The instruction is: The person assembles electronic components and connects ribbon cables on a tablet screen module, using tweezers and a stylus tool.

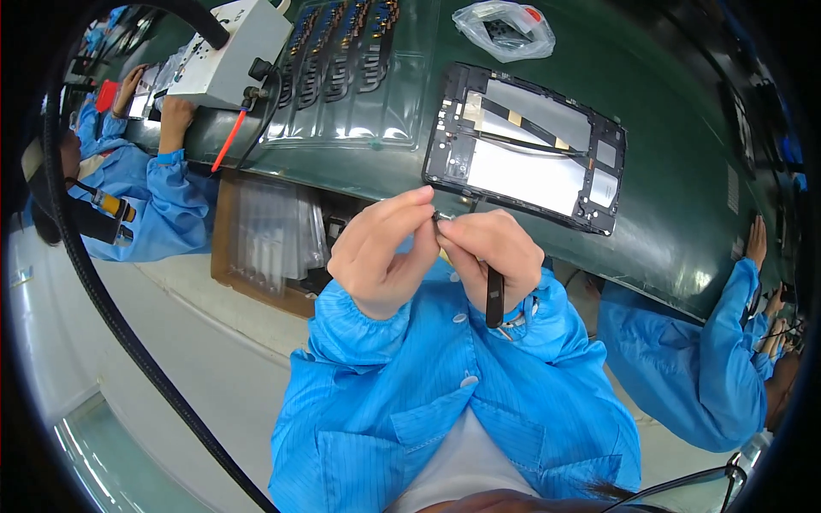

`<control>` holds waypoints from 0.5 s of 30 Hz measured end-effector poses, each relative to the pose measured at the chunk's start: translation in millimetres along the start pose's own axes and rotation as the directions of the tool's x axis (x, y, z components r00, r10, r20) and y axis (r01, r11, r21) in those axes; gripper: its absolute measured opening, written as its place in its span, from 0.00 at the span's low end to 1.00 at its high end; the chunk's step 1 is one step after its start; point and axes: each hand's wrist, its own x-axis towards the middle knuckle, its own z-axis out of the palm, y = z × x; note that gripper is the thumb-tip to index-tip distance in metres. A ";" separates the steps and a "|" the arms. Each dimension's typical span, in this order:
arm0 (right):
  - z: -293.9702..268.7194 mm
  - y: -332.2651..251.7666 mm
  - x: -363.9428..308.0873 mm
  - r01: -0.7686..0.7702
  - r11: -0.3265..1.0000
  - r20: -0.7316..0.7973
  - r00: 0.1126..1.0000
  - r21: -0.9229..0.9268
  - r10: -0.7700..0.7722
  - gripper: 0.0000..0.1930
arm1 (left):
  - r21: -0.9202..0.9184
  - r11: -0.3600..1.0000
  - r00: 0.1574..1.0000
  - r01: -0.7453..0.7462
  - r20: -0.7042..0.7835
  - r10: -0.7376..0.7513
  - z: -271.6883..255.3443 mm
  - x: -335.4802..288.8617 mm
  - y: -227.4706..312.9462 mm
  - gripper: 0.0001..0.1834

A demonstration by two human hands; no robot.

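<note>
In front of my chest, both hands meet at a small dark part [440,217], too small and covered to name. The thumb and fingers of my left hand [380,252] are pinched together at its left side. My right hand [500,248] pinches it from the right. Black tweezers [494,297] are tucked in that same right hand, their flat end sticking out below the fingers. Just beyond the hands lies an open tablet housing [534,158] with a black frame, silvery inner plates and a dark ribbon cable across it.
A clear plastic tray [398,111] with rows of dark flex cables lies far left on the green bench [667,248]. Near it stand a white box-shaped device [231,60] and a red stick [228,141]. A clear bag [506,30] is at the back; a cardboard box [224,244] stands below. Co-workers sit both sides.
</note>
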 end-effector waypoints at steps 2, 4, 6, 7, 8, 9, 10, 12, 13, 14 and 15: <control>-7.3 -3.6 -0.4 -0.061 0.998 0.003 0.998 0.016 0.061 0.11 | 0.065 0.997 0.999 -0.042 0.022 0.041 -6.2 5.3 -10.4 0.12; -18.4 -2.4 -0.9 -0.114 0.993 0.004 0.993 0.040 0.114 0.12 | 0.271 0.958 0.996 -0.092 0.026 0.088 -12.1 17.2 -34.4 0.10; -27.1 -4.1 -0.6 -0.107 0.993 0.001 0.994 0.055 0.107 0.12 | 0.487 0.843 0.972 -0.226 0.174 0.160 -19.3 23.6 -66.5 0.09; -30.2 -3.3 -0.7 -0.099 0.994 -0.008 0.995 0.055 0.099 0.12 | 0.490 0.842 0.971 -0.227 0.175 0.161 -19.8 21.1 -77.2 0.09; -33.0 -2.4 -0.8 -0.082 0.995 -0.019 0.996 0.059 0.083 0.12 | 0.580 0.755 0.947 -0.307 0.267 0.180 -18.7 20.8 -84.3 0.08; -34.8 -2.5 -0.1 -0.079 0.995 -0.024 0.996 0.059 0.080 0.12 | 0.652 0.652 0.915 -0.387 0.358 0.186 -18.1 20.1 -90.8 0.07; -37.7 -1.8 -0.3 -0.074 0.996 -0.013 0.997 0.054 0.075 0.12 | 0.673 0.615 0.903 -0.411 0.395 0.171 -15.2 18.2 -98.2 0.07; -41.1 -0.4 -0.1 -0.060 0.997 0.003 0.998 0.049 0.060 0.12 | 0.657 0.610 0.884 -0.443 0.435 0.173 -13.4 17.8 -102.9 0.07; -41.3 0.7 0.9 -0.055 0.998 -0.007 0.998 0.021 0.056 0.12 | 0.640 0.609 0.866 -0.468 0.471 0.170 -10.7 17.9 -105.2 0.08; -45.3 1.5 1.6 -0.056 0.998 -0.006 0.998 0.036 0.056 0.13 | 0.628 0.585 0.840 -0.513 0.509 0.191 -13.1 17.6 -103.8 0.08; -50.0 2.6 1.7 -0.056 0.997 -0.004 0.998 0.050 0.056 0.13 | 0.599 0.584 0.812 -0.548 0.548 0.199 -19.2 20.4 -100.2 0.08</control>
